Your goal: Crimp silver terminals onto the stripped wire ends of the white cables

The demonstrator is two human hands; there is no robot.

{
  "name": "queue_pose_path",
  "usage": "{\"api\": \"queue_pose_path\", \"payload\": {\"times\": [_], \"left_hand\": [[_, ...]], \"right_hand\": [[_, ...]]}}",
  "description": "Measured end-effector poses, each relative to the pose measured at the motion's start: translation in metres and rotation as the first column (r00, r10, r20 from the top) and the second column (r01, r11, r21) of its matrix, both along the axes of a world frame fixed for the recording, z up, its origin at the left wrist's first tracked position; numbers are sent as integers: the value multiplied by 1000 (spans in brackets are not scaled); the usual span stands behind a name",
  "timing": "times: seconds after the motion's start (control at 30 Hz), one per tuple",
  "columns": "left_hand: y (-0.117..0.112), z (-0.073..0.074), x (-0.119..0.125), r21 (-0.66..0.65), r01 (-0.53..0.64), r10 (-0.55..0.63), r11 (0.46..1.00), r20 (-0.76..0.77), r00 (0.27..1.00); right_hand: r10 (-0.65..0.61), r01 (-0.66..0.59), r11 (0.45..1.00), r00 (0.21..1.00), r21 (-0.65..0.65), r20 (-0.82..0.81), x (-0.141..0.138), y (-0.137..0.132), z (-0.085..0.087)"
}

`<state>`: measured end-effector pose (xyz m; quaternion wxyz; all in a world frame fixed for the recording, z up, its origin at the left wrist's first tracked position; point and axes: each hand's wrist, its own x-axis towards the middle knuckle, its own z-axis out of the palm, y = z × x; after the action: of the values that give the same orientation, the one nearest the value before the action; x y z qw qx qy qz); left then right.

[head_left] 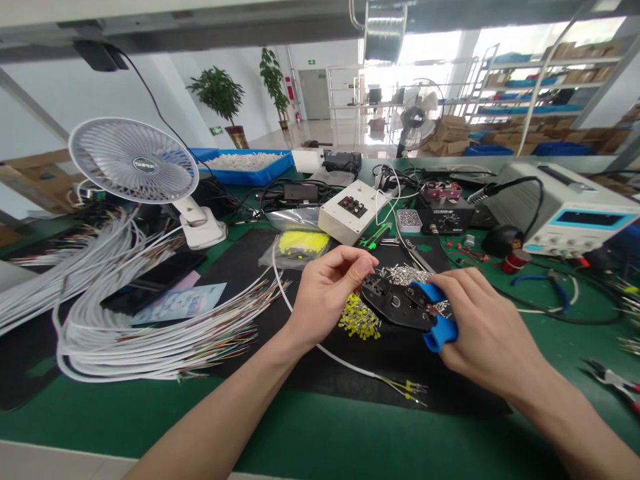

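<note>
In my right hand (480, 320) is a crimping tool (397, 307) with black jaws and blue handles, held level over the mat. My left hand (330, 290) is closed in a pinch beside the tool's jaws; whatever lies between its fingertips is too small or hidden to name. Beneath the tool sits a pile of yellow-collared terminals (361, 319). A heap of bare silver terminals (407, 274) lies just behind it. One white cable (345, 362) passes beneath my left wrist, and its split end carries yellow-collared terminals near the front of the mat.
Bundled white cables (125, 360) with stripped coloured ends fill the left. Behind are a clip fan (135, 163), a bag of yellow parts (303, 243) and a switch box (353, 210). To the right are a bench instrument (565, 207), blue-handled pliers (560, 293) and red-handled cutters (613, 380).
</note>
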<state>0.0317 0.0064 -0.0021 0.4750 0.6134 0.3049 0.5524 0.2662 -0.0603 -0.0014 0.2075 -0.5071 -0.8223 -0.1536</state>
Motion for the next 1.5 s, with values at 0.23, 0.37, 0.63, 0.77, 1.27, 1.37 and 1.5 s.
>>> {"api": "queue_pose_path", "payload": {"times": [0.23, 0.37, 0.63, 0.77, 1.27, 1.37, 1.5], "left_hand": [[12, 20, -24, 142, 241, -174, 960, -375, 911], [16, 25, -31, 182, 308, -149, 934, -584, 798], [19, 19, -28, 282, 277, -22, 918, -664, 748], [19, 18, -28, 336, 288, 17, 897, -676, 737], [17, 22, -30, 344, 343, 11, 874, -720, 694], [19, 21, -31, 341, 331, 18, 880, -721, 693], [19, 21, -30, 347, 326, 24, 879, -715, 698]], "right_hand": [[-66, 75, 992, 993, -99, 94, 5, 5, -2], [-75, 96, 986, 986, -138, 151, 4, 7, -2], [-79, 102, 984, 985, -145, 153, 6, 7, -4], [-79, 100, 986, 985, -135, 156, 7, 8, -5], [-76, 96, 985, 988, -145, 133, 7, 11, -10], [-80, 98, 985, 988, -139, 133, 7, 10, -11], [-81, 100, 985, 987, -138, 136, 6, 9, -10]]}}
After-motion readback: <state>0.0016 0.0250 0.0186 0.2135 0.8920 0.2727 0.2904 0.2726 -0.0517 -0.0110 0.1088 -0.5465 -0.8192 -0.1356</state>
